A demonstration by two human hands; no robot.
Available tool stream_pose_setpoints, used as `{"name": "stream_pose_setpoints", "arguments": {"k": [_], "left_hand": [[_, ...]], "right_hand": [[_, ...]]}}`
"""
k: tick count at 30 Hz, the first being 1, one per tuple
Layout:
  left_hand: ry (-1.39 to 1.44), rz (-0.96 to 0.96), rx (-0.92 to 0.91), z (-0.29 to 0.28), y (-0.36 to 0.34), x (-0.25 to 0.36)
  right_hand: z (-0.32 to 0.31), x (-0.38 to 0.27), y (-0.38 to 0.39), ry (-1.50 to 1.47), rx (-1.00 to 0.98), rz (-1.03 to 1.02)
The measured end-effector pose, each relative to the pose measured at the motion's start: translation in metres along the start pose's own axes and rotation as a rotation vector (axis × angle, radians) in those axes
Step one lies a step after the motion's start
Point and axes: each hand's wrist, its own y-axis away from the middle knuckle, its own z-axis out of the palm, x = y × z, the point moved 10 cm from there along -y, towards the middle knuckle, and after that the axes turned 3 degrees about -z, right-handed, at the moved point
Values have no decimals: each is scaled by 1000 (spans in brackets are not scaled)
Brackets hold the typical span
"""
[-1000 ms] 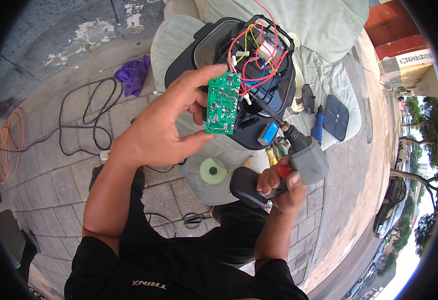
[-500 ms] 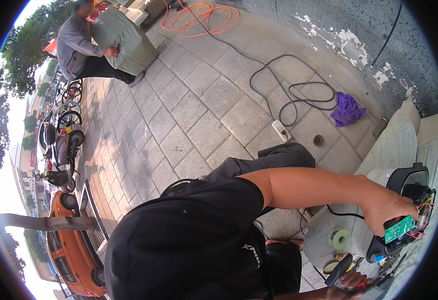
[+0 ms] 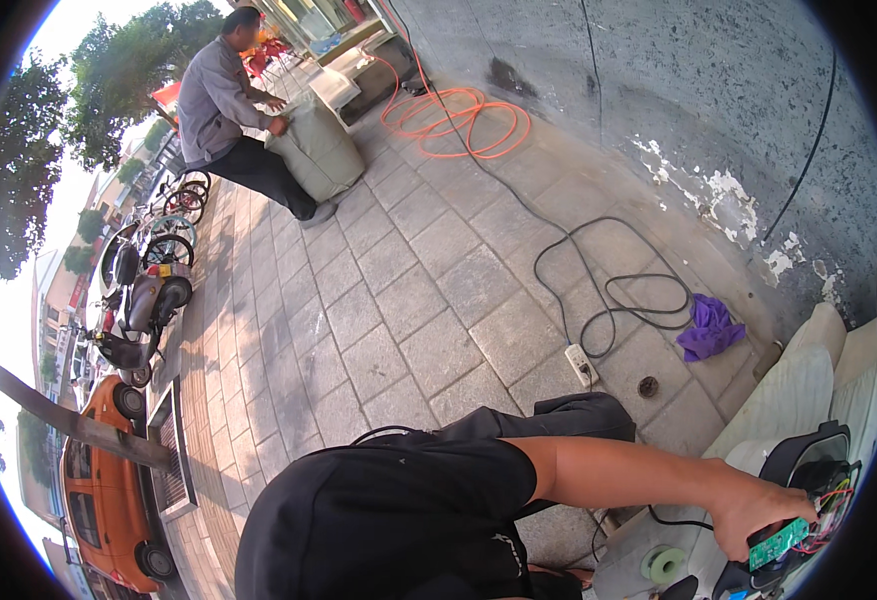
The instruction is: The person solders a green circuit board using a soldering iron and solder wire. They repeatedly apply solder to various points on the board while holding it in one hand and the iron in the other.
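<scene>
A: Swinging further up and left than half a second ago, taking in more of the street now. Pushing the left hand point(image 3: 748, 515) right down to the 4 o'clock corner.

B: Holding what?

A: Pinching the green circuit board point(image 3: 778, 543), fingers closed tight around its near end.

B: Lying which way?

A: Sticking out of the hand toward 4 o'clock, long side running from 8 o'clock up to 2 o'clock. Hanging just in front of the black case point(image 3: 808, 460), with red wires point(image 3: 833, 500) trailing off at 3 o'clock.

B: And the right hand?

A: Not showing at all. Being hidden below the edge, maybe, so no telling if open or closed. Leaving the left hand as the nearer one.

B: Anything sitting close by?

A: Green tape roll point(image 3: 666, 565) lying at 8 o'clock from the hand, near but not touching. Purple cloth point(image 3: 710, 328) resting at 12 o'clock, well apart. White power strip point(image 3: 580, 363) and looping black cable point(image 3: 618, 290) lying out at 11 o'clock.

B: Blocking anything?

A: Only the wires crowding the board's far end. Far off at 11 o'clock, another person point(image 3: 223, 100) bending over a grey sack point(image 3: 318, 150).
</scene>
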Motion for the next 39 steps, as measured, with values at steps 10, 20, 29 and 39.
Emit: {"name": "stream_pose_setpoints", "arguments": {"k": [10,20,29,39], "left_hand": [[241,-327,-63,-11,-14,9],[354,-397,-28,13,-8,0],[365,-370,-20,9,-9,2],[401,-375,-49,7,-8,-1]], "right_hand": [[-2,-18,-7,389,422,-50],[-21,-28,40,526,666,-35],[-19,-22,28,448,728,-11],[-23,-18,29,545,728,45]]}}
